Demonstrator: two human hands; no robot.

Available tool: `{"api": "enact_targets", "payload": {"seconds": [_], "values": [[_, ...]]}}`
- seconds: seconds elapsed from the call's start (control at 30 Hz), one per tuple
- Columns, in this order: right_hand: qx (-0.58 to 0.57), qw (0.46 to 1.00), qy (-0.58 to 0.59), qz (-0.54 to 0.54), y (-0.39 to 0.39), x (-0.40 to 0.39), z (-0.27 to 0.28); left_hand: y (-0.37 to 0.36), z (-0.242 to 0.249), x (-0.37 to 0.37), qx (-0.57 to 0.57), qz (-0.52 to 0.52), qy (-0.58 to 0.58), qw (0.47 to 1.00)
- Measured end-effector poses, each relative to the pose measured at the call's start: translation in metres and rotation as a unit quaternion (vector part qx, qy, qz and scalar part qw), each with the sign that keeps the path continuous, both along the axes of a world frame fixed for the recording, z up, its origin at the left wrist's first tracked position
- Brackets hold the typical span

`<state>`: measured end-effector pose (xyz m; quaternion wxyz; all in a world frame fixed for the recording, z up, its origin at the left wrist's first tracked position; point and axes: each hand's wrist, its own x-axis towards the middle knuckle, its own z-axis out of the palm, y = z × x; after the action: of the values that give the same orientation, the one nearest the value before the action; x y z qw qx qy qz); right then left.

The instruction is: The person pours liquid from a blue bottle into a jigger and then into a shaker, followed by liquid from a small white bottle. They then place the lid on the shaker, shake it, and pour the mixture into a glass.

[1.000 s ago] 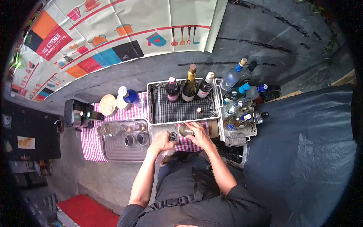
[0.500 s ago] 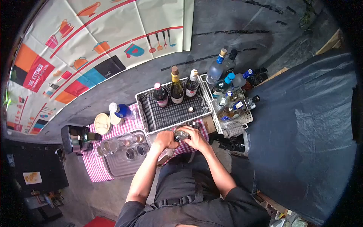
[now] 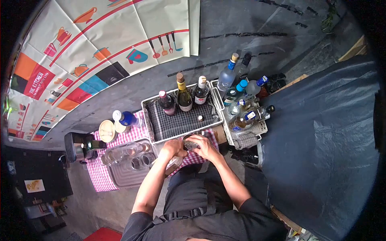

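My right hand is closed around a clear glass at the front edge of the checked cloth, its fingers reaching over the glass's top. Against the glass's left side is my left hand, fingers curled in; whatever they grip is hidden. Beneath the left wrist a whitish, crumpled-looking item shows in part. Just beyond both hands stands a white basket lined with a dark checked cloth, bearing a small dark bottle, a yellow-necked wine bottle and a white-capped bottle.
Left of my hands, a ribbed tray carries several glasses on a pink checked tablecloth. Behind it are a blue bottle and a round wooden-looking lid. A second white basket at right holds several liquor bottles.
The view has shifted slightly. My right fingers now lie more over the glass's top, hiding more of it. My left hand stays beside the glass.
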<state>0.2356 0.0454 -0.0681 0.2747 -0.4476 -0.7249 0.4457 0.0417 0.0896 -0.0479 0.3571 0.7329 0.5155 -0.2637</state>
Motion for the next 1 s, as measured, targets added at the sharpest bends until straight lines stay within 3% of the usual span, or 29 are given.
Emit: {"api": "enact_targets", "payload": {"seconds": [0.73,0.83,0.9,0.97,1.0], "values": [[-0.012,1.0,0.027,-0.009,0.008,0.006,-0.001,0.003,0.013,0.004,-0.004,0.026,0.012,1.0],[-0.035,0.997,0.06,-0.021,0.008,0.006,0.001,-0.002,0.014,-0.006,0.022,0.061,-0.017,0.998],[-0.044,0.996,0.078,-0.029,0.003,0.006,0.001,-0.009,0.01,-0.016,0.085,0.092,-0.12,0.985],[-0.172,0.96,0.21,-0.069,-0.004,0.006,-0.003,-0.017,0.003,-0.024,0.096,0.126,-0.149,0.976],[-0.172,0.96,0.209,-0.067,-0.004,0.006,-0.005,-0.02,0.003,-0.025,0.105,0.159,-0.178,0.965]]}}
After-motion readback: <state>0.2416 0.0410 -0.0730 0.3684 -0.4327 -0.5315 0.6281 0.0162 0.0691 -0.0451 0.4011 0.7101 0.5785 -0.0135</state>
